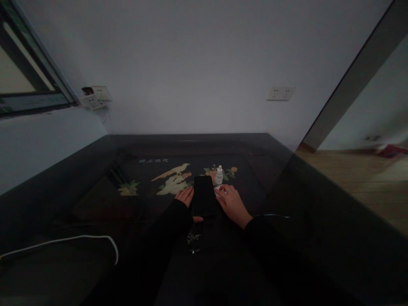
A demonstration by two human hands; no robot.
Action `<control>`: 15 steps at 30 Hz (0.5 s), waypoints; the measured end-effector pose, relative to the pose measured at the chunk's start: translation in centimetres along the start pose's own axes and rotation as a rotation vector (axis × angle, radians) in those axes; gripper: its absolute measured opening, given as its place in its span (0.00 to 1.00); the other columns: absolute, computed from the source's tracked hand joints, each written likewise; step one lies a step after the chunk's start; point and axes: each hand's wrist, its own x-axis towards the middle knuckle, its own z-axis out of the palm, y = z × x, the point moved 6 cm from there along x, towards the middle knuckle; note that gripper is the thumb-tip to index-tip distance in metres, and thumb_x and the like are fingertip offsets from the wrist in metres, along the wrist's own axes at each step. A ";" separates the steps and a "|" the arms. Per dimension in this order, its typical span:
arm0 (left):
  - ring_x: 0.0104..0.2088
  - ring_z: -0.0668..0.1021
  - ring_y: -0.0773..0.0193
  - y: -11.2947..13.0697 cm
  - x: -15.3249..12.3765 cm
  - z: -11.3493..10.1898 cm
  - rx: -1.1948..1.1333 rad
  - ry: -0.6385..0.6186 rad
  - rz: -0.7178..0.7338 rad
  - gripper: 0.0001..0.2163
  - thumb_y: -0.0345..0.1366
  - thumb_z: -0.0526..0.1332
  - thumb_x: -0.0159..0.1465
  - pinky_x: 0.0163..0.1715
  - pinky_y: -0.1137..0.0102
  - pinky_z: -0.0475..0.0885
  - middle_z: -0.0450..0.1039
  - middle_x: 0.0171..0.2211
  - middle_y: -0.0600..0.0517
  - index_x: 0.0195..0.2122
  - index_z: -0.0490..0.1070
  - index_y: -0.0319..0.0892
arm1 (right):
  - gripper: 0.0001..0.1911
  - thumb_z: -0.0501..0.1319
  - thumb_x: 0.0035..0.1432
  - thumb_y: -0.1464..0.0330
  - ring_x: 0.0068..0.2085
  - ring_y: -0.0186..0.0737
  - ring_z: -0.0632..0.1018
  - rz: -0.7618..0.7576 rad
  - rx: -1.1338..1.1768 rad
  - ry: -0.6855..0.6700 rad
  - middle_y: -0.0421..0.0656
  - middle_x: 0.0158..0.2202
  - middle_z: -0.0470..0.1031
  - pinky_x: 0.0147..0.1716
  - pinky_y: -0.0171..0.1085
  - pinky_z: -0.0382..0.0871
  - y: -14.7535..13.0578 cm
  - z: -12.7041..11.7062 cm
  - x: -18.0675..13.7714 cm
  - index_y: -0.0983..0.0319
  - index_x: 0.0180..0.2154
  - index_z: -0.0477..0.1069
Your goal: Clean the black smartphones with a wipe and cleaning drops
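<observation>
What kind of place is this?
Probably a room in a home: there's a window, a socket on the wall, and a dark table with a bird picture.

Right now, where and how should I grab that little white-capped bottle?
Probably pinch the bottle around its body, below the narrow cap, coming from the right: it stands upright, and the phone lies close on its left.

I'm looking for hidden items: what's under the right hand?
A white piece, perhaps a wipe, shows at the right hand's fingertips; whatever the palm covers can't be seen.
</observation>
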 end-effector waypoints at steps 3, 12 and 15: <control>0.59 0.58 0.49 0.1 -0.1 -0.2 -0.016 0.022 0.005 0.43 0.56 0.57 0.47 0.57 0.52 0.50 0.53 0.59 0.37 0.59 0.51 0.33 | 0.16 0.51 0.60 0.68 0.43 0.43 0.65 -0.004 -0.005 0.003 0.48 0.43 0.67 0.40 0.38 0.59 -0.1 0.0 0.0 0.59 0.50 0.66; 0.59 0.58 0.47 0.3 -0.1 -0.1 0.006 -0.001 -0.016 0.46 0.58 0.57 0.46 0.57 0.53 0.49 0.53 0.59 0.35 0.59 0.51 0.30 | 0.16 0.51 0.60 0.68 0.44 0.44 0.65 -0.009 -0.003 0.007 0.48 0.45 0.67 0.41 0.38 0.59 -0.1 -0.1 -0.1 0.59 0.50 0.66; 0.59 0.58 0.48 0.3 -0.2 -0.1 0.009 0.016 -0.003 0.45 0.58 0.56 0.47 0.57 0.53 0.49 0.53 0.59 0.37 0.60 0.50 0.32 | 0.17 0.52 0.59 0.68 0.44 0.44 0.65 -0.009 -0.008 0.008 0.48 0.45 0.66 0.41 0.38 0.59 -0.1 0.0 -0.1 0.59 0.50 0.66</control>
